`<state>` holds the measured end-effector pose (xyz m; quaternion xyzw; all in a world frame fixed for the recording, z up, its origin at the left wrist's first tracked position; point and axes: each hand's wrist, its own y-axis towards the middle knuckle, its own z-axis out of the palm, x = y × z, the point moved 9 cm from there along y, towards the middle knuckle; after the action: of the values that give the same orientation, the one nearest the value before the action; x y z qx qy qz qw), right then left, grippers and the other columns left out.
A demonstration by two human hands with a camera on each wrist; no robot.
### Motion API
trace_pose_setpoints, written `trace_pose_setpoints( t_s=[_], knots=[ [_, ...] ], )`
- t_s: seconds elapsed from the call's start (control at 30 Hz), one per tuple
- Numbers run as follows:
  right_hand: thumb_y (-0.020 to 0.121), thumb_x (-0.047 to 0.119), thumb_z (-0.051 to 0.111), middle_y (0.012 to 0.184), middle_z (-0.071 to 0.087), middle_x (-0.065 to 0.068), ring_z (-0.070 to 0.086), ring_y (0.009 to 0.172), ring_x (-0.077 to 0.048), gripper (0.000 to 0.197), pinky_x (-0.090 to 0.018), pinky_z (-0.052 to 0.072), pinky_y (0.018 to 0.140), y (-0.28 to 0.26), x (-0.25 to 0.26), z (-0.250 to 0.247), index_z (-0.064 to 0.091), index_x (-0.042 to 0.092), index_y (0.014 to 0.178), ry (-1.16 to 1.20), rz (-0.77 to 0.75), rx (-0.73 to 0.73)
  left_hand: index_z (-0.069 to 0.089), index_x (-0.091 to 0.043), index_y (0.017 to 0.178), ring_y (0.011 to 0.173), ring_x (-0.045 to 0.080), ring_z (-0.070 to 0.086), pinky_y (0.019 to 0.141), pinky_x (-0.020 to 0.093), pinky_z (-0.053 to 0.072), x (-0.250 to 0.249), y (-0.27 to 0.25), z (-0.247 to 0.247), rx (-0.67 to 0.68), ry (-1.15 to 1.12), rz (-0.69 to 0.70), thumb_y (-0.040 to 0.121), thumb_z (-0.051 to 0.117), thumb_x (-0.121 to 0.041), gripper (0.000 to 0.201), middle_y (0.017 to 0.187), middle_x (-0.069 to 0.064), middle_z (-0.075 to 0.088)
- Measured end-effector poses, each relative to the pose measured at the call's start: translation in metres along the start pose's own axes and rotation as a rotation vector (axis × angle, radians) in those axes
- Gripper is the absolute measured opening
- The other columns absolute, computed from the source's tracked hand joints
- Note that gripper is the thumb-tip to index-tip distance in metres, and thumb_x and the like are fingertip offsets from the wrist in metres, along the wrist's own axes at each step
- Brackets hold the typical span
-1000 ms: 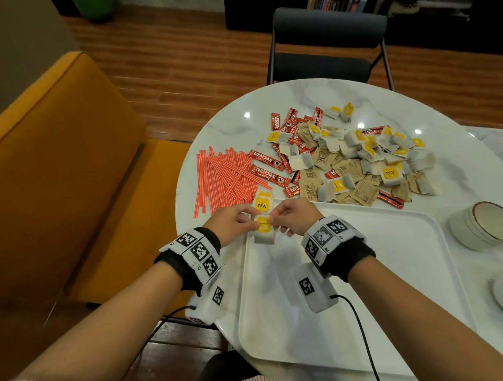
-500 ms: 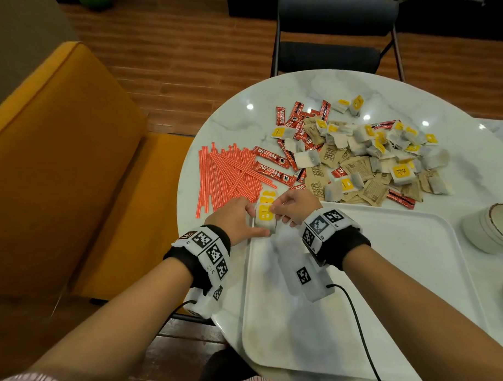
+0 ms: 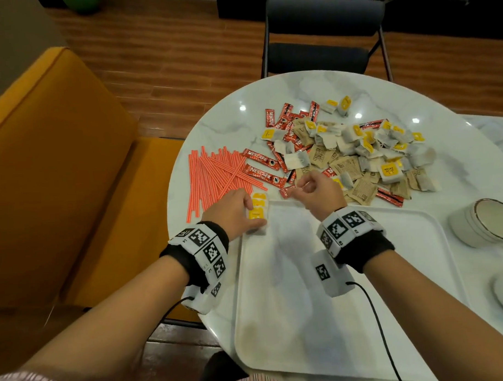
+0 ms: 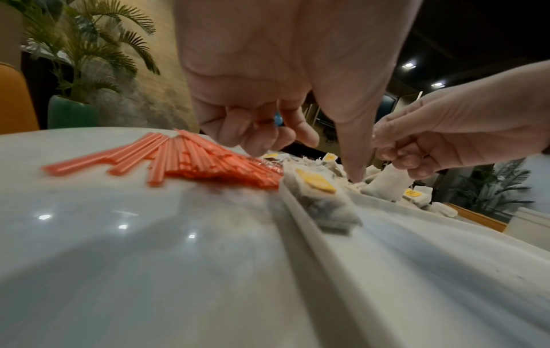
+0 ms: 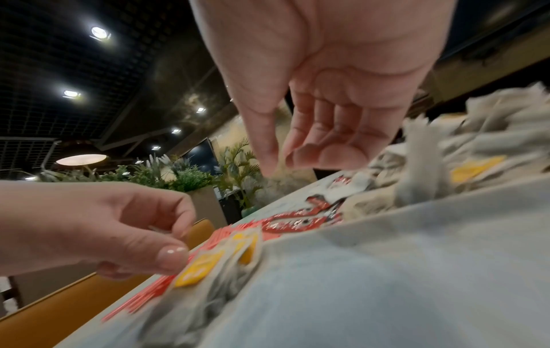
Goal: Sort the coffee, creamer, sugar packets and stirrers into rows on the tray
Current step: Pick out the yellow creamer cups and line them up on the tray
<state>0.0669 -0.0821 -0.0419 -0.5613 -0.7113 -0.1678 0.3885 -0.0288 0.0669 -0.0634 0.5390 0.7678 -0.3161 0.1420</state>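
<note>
Since a moment ago, the right hand (image 3: 320,192) has let go of the short row of white tea bags with yellow tags (image 3: 258,211) and drawn away toward the heap at 12 o'clock; its fingers are loosely curled and appear to hold nothing. Left hand (image 3: 231,214) stays beside that row, thumb and fingertips touching its near bag, a light steadying touch, not a firm grip. That row sits at the 10 o'clock corner of the white rectangular plastic tray (image 3: 348,315), tight against the rim, and it is the only thing sorted so far. Left to do, in my judgement, is nearly everything: the red coffee sticks (image 3: 260,158), brown paper sugar packets (image 3: 345,165) and remaining tea bags lie mixed on the round white marble counter (image 3: 230,117), and the orange-red plastic stirrers (image 3: 212,174) lie fanned at 11 o'clock, off the tray.
</note>
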Motion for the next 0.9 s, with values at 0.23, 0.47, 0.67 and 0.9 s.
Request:
trace_pose_setpoints(
  t_s=[0.23,0.47,0.67,0.9],
  knots=[
    [0.08,0.036,0.068,0.074,0.048,0.005,0.046,0.069,-0.012,0.033,-0.023,0.032,0.052,0.006,-0.032,-0.052,0.05,0.014,0.095,-0.157,0.169,-0.056,0.054,-0.022,0.106,0.085,0.01,0.038,0.077,0.028,0.038,-0.055,0.018,0.007,0.032,0.103,0.123,0.082,0.065,-0.042,0.033,0.095,-0.007,0.038],
    [0.085,0.023,0.061,0.1,0.06,-0.009,0.051,0.086,-0.02,0.022,-0.026,0.037,0.07,0.016,-0.048,-0.048,0.061,0.008,0.1,-0.255,0.23,0.059,0.058,-0.018,0.117,0.1,0.014,0.049,0.087,0.028,0.042,-0.089,0.034,0.029,0.077,0.085,0.184,0.082,0.066,-0.039,0.041,0.11,0.0,0.052],
    [0.077,0.016,0.067,0.06,0.06,-0.004,0.054,0.052,-0.013,0.023,-0.025,0.042,0.054,0.022,-0.049,-0.044,0.048,0.014,0.065,0.152,0.254,0.085,0.048,-0.015,0.129,0.112,0.016,0.046,0.088,0.018,0.033,-0.118,0.041,0.042,0.068,-0.046,0.254,0.081,0.069,-0.035,0.057,0.126,0.003,0.049],
    [0.084,0.044,0.061,0.068,0.064,-0.001,0.054,0.056,-0.012,0.032,-0.023,0.044,0.053,0.028,-0.049,-0.037,0.064,0.014,0.075,0.366,0.262,0.262,0.057,0.002,0.105,0.08,0.026,0.053,0.068,0.033,0.038,-0.108,0.052,0.037,-0.04,-0.318,0.11,0.092,0.057,-0.024,0.03,0.091,0.021,0.06]
  ],
)
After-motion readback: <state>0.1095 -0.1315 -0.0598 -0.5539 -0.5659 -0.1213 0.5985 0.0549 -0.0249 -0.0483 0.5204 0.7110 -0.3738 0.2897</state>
